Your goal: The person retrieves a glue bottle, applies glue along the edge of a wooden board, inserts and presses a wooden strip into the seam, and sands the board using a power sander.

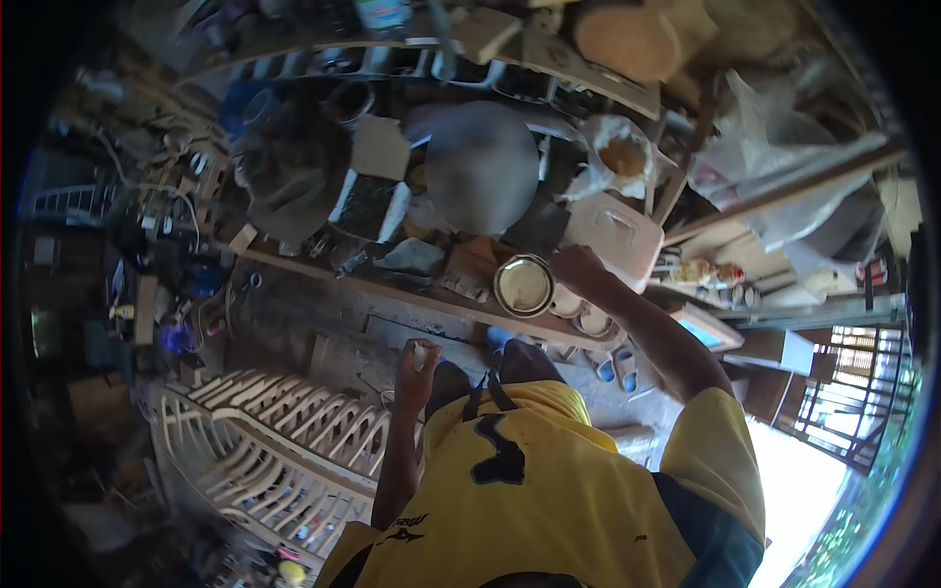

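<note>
My right hand (576, 269) is closed over the workbench, just right of a round, gold-rimmed tin (524, 287) with a pale inside. Whatever its fingers grip, if anything, is hidden. Low in front of my body, my left hand (419, 361) is closed around a small whitish piece (420, 350), too small to name. Two more shallow round containers (592, 319) lie below the right hand, partly behind the arm. Left of the tin are a brown cloth-like piece (474, 268) and a crumpled grey piece (411, 258).
The cluttered workbench (402, 294) runs across in front of me. On it stand a large grey disc (481, 168), an open carton (371, 205) and a pale plastic case (616, 235). A curved wooden ribbed frame (294, 431) occupies the floor at left. Sandals (624, 369) lie under the bench.
</note>
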A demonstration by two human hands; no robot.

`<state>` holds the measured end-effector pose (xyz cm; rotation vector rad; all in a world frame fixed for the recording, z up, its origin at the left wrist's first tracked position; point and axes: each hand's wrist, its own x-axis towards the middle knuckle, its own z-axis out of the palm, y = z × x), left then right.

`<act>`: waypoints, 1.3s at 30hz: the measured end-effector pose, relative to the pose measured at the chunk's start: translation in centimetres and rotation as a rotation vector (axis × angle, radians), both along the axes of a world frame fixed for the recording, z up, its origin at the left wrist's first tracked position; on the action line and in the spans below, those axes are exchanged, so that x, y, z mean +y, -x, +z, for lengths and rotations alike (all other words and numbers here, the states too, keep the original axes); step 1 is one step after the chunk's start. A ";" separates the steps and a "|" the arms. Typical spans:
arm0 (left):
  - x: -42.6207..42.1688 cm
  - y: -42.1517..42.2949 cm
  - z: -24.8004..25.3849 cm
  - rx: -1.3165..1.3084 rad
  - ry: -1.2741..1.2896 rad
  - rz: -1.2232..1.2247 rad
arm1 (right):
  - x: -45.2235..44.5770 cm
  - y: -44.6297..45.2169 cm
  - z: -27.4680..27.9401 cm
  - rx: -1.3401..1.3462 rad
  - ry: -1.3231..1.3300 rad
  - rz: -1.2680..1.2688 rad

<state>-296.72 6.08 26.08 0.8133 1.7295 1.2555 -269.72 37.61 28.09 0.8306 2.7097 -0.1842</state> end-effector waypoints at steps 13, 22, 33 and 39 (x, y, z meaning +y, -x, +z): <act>0.5 -2.3 -0.4 0.059 -0.042 0.075 | -0.1 -0.3 1.6 0.045 0.144 -0.112; 2.2 -3.3 2.2 -0.008 -0.004 0.047 | -3.4 3.0 8.8 0.390 0.252 -0.356; 1.9 -2.6 2.7 0.006 0.001 0.052 | -7.0 6.3 10.2 -0.056 0.272 -0.223; 0.3 -2.3 1.3 0.001 -0.036 0.142 | -5.9 5.9 11.8 0.096 0.231 -0.247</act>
